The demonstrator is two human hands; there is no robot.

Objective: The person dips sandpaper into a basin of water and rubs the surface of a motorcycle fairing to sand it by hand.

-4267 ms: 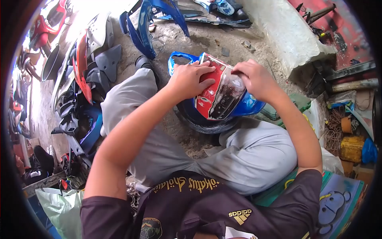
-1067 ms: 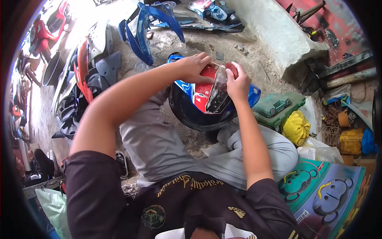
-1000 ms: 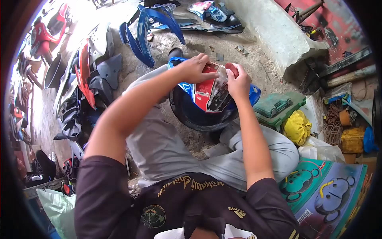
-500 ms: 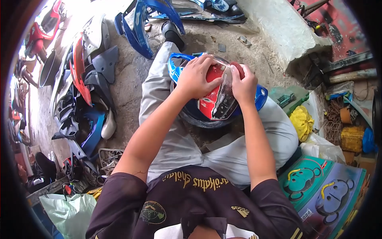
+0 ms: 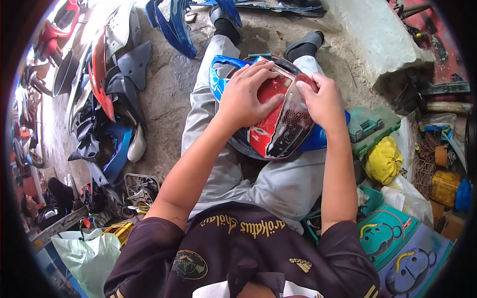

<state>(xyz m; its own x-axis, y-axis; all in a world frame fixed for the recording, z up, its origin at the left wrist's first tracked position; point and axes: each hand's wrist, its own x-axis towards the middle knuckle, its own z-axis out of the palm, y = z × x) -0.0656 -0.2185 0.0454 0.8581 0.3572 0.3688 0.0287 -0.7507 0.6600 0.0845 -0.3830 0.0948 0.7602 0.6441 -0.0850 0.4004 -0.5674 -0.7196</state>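
A motorcycle body panel (image 5: 270, 130), red with a worn black and grey strip, rests over a dark round basin (image 5: 238, 145) at my lap. Glossy blue parts (image 5: 217, 82) stick out on both sides of it; whether they belong to the same piece I cannot tell. My left hand (image 5: 251, 94) grips the panel's upper left, its thumb on the red face and its fingers over the far side. Between the thumb and fingers of my right hand (image 5: 322, 99) is a reddish-brown abrasive pad (image 5: 304, 79), against the panel's upper right edge.
Loose motorcycle fairings, one of them red (image 5: 99, 74), pile up on the left. A blue fairing (image 5: 174, 30) lies ahead. On the right are a concrete block (image 5: 377, 44), a green case (image 5: 367, 130), a yellow bag (image 5: 384, 160) and printed boxes (image 5: 390, 231). Another person sits far left.
My right hand and the pad have shifted right and slightly lower, and that hand has turned. My left hand stays on the panel. The view has tilted, showing my second foot.
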